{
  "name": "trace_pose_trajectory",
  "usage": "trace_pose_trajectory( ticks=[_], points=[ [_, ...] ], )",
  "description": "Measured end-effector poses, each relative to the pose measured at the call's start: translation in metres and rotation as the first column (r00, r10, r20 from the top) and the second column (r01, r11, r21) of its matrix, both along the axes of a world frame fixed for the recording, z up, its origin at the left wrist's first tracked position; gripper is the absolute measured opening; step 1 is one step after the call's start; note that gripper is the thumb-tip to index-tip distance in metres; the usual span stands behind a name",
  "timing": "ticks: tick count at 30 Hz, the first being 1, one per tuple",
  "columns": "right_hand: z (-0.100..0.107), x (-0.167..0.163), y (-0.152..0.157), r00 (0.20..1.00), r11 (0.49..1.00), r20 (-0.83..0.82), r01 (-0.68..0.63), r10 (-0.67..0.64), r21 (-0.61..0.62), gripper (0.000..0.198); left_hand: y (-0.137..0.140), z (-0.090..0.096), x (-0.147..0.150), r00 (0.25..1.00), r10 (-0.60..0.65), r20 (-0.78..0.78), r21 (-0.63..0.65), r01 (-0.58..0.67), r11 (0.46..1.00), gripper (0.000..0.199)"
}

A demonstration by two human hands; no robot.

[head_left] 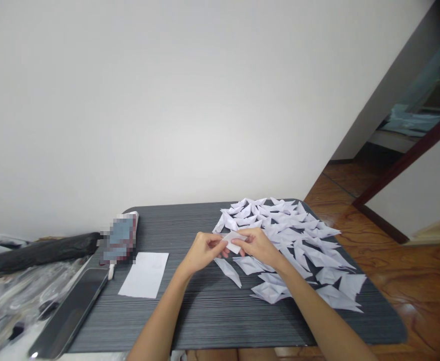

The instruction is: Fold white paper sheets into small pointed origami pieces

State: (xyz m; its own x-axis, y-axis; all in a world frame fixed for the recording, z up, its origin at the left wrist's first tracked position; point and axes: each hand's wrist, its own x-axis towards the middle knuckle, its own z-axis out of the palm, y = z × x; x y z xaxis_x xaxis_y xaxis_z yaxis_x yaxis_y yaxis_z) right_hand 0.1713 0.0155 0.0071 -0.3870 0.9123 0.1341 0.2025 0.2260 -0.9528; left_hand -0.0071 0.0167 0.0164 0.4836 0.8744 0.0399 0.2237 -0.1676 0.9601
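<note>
A small folded piece of white paper (235,240) is held up between both hands over the table's middle. My left hand (208,250) pinches its left side with thumb and fingers, while my right hand (255,244) grips its right side. Just below the hands lies a narrow folded paper boat (228,271) on the dark table. Many more white folded paper boats (287,223) cover the table's right side, some partly hidden behind my right forearm. Left of my left arm rests a flat sheet of white paper (145,275).
A dark wood-grain table (205,321) stands against a white wall (212,100). At its left edge are a blurred-out package (120,238) and a black phone-like slab (71,311). Plastic-wrapped clutter (13,301) lies beyond that edge. Wooden floor (423,286) shows at right.
</note>
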Motion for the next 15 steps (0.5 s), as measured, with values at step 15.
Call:
trace_pose_trajectory(
  ticks=[15],
  points=[
    [0.0014, 0.0029, -0.0004, 0.952, 0.987, -0.295, -0.117, 0.081, -0.107, 0.027, -0.0005, 0.0022, 0.0029, 0.924, 0.034, 0.38, -0.284, 0.082, 0.955, 0.03]
  ],
)
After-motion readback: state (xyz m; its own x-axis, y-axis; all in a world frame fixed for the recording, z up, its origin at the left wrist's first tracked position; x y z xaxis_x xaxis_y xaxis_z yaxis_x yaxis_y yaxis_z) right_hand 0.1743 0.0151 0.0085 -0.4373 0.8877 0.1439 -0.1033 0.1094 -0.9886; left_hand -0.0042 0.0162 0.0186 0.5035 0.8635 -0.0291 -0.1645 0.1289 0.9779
